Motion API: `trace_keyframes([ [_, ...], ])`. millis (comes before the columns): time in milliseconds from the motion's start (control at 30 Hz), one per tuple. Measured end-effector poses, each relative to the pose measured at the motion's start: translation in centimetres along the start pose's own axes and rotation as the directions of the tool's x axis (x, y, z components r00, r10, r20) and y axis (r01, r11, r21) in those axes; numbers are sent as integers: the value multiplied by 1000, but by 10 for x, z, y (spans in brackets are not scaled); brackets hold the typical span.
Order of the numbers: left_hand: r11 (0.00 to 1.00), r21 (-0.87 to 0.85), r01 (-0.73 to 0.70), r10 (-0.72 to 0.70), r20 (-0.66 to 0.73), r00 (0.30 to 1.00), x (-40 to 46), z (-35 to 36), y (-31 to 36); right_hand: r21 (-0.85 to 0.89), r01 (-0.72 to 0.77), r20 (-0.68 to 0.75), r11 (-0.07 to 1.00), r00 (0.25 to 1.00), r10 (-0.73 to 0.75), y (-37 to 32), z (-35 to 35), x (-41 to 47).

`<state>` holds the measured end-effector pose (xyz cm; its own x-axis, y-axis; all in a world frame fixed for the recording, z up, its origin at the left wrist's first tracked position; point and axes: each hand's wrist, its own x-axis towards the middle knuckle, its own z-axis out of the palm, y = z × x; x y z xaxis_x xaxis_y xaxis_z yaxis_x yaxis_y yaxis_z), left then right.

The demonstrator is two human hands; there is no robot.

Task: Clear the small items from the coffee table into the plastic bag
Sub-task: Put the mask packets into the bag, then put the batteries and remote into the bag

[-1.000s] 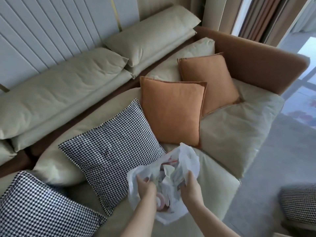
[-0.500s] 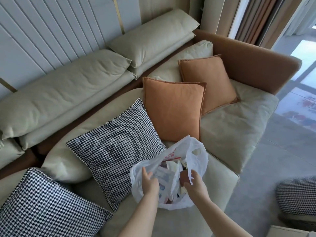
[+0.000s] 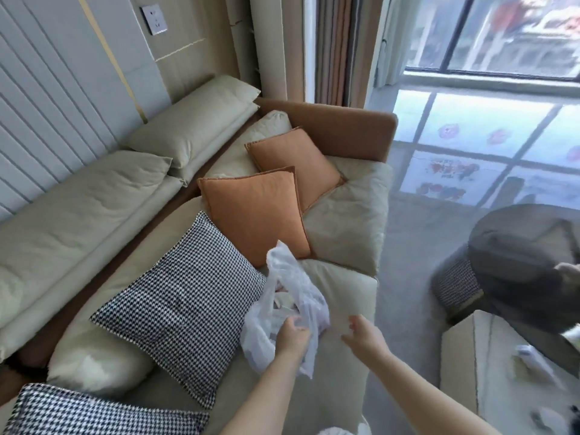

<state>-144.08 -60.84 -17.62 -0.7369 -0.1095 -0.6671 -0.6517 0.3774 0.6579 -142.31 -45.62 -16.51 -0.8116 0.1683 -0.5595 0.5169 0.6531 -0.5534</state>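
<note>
One view only, from the head camera. One thin white plastic bag (image 3: 284,312) sits on the seat of a cream sofa (image 3: 342,221), just beside a black-and-white houndstooth cushion (image 3: 185,306). Its mouth stands up and gapes a little; through the translucent film pale, crumpled packets and a touch of pink show inside, too blurred to name singly. The left hand (image 3: 292,335) pinches the bag's rim near the front, fingers curled on the plastic. The right hand (image 3: 365,335) hangs just right of the bag, apart from it, fingers loosely bent and holding nothing.

Two orange cushions (image 3: 255,211) lean behind the bag, against the sofa's back cushions. A second houndstooth cushion (image 3: 94,412) lies at the lower left corner.

At the lower right stands a pale coffee table (image 3: 464,365), well apart from the bag, with a small whitish item (image 3: 530,356) lying on its top; blur hides what it is. Behind the table sits a dark round seat (image 3: 518,255), and sunlit window panes fall on the floor beyond.
</note>
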Motion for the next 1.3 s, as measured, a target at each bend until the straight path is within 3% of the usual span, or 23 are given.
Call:
trace_keyframes([
  [167, 945, 262, -193, 145, 193, 971, -45, 31, -14, -4, -85, -99, 996, 992, 84, 60, -3, -60],
  [300, 833, 434, -343, 206, 333, 920, -72, 66, -22, -10, -157, -157, 987, 976, 154, 108, -8, -99],
  [533, 640, 539, -547, 187, 581, 792, -130, 159, -40, 204, -304, -261, 931, 899, 351, 210, -11, -180],
  [833, 407, 551, -728, 73, 775, 627, -221, 270, -104, 532, -439, -251, 724, 735, 630, 329, 18, -301],
  [1067, 400, 570, -718, -45, 794, 606, -284, 341, -190, 665, -497, -163, 557, 631, 758, 433, 59, -387],
  [1300, 473, 656, -588, -142, 716, 684, -293, 392, -276, 658, -569, -74, 493, 603, 794, 526, 112, -413],
])
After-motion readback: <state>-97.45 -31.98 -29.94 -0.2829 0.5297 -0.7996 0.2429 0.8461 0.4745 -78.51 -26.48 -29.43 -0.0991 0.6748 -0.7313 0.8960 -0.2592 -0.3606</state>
